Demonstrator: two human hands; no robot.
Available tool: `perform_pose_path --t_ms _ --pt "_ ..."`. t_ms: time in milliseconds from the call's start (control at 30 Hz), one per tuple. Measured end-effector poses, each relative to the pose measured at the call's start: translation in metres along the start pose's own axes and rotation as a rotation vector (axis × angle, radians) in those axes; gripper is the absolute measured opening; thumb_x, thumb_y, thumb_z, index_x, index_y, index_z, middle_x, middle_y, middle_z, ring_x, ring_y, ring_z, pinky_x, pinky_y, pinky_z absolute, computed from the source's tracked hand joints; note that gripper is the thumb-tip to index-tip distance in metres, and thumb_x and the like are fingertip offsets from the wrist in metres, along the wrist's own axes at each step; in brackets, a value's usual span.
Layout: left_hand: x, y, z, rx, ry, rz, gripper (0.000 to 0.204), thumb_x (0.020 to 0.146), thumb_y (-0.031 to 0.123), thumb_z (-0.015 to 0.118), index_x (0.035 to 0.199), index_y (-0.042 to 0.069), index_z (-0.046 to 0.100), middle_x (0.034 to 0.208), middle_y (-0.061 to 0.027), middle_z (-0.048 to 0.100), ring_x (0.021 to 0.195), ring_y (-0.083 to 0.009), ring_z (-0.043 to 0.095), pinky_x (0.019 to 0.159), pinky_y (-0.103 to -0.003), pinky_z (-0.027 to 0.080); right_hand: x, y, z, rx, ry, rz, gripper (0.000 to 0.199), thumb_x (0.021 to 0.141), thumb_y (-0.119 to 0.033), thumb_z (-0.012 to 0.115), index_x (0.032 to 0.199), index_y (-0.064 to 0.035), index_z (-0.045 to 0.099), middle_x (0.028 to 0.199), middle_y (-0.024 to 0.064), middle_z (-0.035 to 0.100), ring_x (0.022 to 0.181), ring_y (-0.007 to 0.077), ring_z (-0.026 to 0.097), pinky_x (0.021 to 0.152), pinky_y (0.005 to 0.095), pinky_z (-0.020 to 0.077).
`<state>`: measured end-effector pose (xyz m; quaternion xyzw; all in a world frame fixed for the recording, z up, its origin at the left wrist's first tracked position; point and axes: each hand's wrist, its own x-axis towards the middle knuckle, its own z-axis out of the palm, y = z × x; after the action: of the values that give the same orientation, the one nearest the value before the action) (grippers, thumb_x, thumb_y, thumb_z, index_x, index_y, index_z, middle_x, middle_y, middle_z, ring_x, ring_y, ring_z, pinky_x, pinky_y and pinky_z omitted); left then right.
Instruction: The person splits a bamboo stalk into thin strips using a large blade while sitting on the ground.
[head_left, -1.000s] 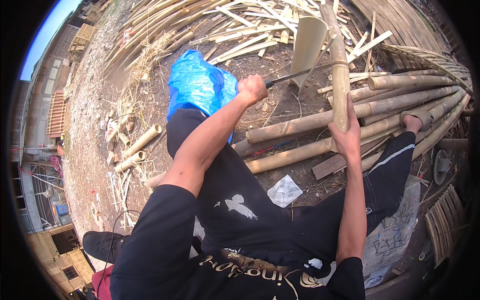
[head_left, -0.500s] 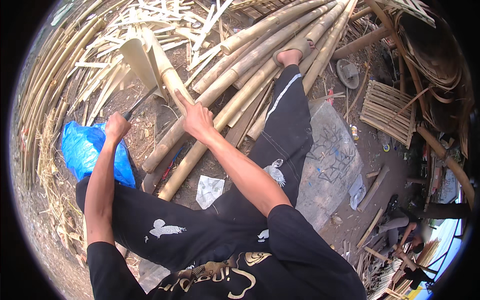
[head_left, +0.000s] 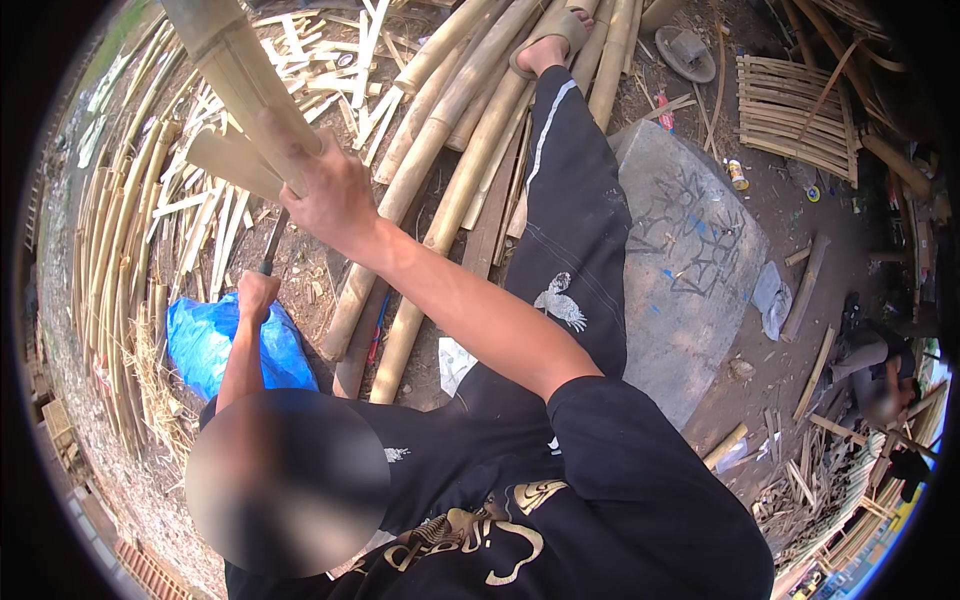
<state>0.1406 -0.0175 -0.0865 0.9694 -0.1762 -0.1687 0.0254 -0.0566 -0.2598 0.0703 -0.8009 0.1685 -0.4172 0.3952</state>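
Observation:
My right hand [head_left: 338,198] is wrapped round the near end of a bamboo pole [head_left: 232,80], which rises toward the upper left, tilted up off the ground. From that end a wide split piece of bamboo [head_left: 232,165] spreads away to the left. My left hand [head_left: 258,294] is closed on the handle of a long knife [head_left: 274,245], its dark blade pointing up at the split piece. The blade's tip is hidden behind the bamboo and my right hand. A blue plastic sheet [head_left: 225,345] lies just below my left hand.
Several long bamboo poles [head_left: 462,190] lie ahead, my sandalled foot [head_left: 548,52] on them. Pale split strips [head_left: 330,75] are scattered beyond. On the right are a grey slab [head_left: 690,260] and a slatted bamboo panel [head_left: 795,110]; another person [head_left: 880,365] is bent over farther off.
The held bamboo pole has been raised, its far end coming up toward me. My right hand has moved up and left and now wraps round it; my left hand keeps the knife, lower down.

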Motion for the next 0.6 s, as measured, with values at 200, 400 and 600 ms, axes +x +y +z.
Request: perform_pose_path --t_ms 200,400,600 --pt "-0.019 -0.009 0.001 0.177 -0.038 -0.011 0.034 0.079 0.017 0.064 0.094 -0.013 0.070 0.100 -0.0360 0.067 0.100 -0.0474 0.067 0.086 -0.050 0.054 -0.127 0.085 0.001 -0.286 -0.760 0.531 0.104 0.071 0.002 0.064 0.154 -0.0475 0.025 0.098 0.0264 0.064 0.086 0.0431 0.069 0.080 0.0515 0.0577" --pt "0.000 -0.040 0.009 -0.010 -0.039 -0.145 0.038 0.080 0.020 0.061 0.096 -0.013 0.069 0.100 -0.0359 0.066 0.103 -0.0443 0.067 0.086 -0.049 0.055 -0.038 0.046 -0.037 -0.141 -0.568 0.342 0.095 0.070 -0.015 0.065 0.154 -0.0415 0.029 0.102 0.0279 0.065 0.094 0.0449 0.066 0.091 0.0504 0.0525" --pt "-0.009 -0.022 0.002 -0.078 -0.037 -0.226 0.038 0.077 0.020 0.065 0.103 -0.006 0.072 0.110 -0.0296 0.069 0.109 -0.0406 0.067 0.092 -0.044 0.054 0.032 -0.014 -0.014 0.095 -0.012 -0.066 0.104 0.072 0.000 0.068 0.159 -0.0305 0.020 0.105 0.0228 0.065 0.087 0.0402 0.068 0.076 0.0453 0.0587"
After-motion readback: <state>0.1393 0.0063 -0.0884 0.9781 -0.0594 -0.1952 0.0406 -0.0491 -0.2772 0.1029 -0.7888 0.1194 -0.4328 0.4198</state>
